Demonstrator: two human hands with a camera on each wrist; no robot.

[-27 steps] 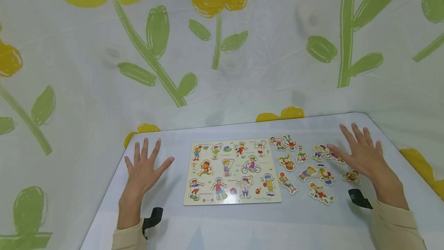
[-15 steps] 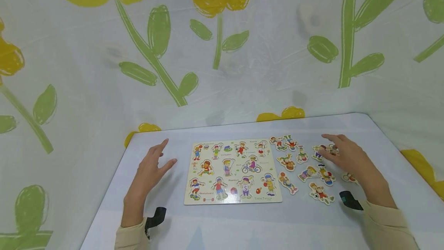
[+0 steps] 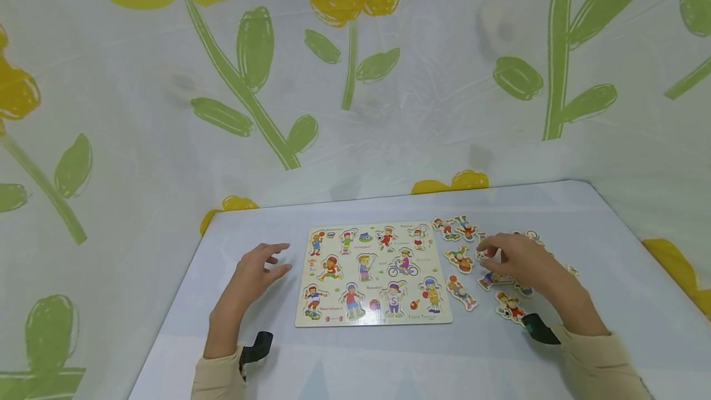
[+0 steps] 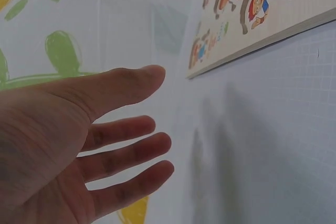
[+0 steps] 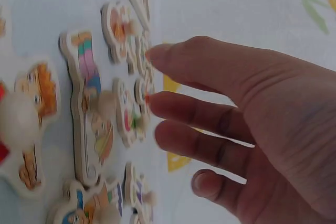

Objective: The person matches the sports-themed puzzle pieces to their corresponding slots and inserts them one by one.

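A cream wooden puzzle board [image 3: 349, 267] printed with sporting children lies flat mid-table. My left hand [image 3: 255, 273] hovers beside its left edge, holding nothing, thumb and fingers spread apart. To the board's right lie several loose cut-out figures, among them a footballer piece [image 3: 508, 306] and a basketball piece [image 3: 462, 293]. Over this group is my right hand [image 3: 519, 258], covering some pieces in the head view. In the right wrist view its relaxed fingers [image 5: 194, 111] and thumb have nothing between them. Pale round knobs [image 5: 106, 105] stick up from the pieces there.
A white cloth covers the table [image 3: 389, 357]. Behind it hangs a pale flower-print curtain [image 3: 422, 110]. Two more figure pieces [image 3: 446, 229] lie at the board's upper right corner. A black wrist mount [image 3: 258, 345] juts from the left sleeve, and another from the right.
Both hands, at first spread with palms down, have turned and relaxed their fingers. The right hand has moved left over the loose pieces; the left hand has shifted right towards the board.
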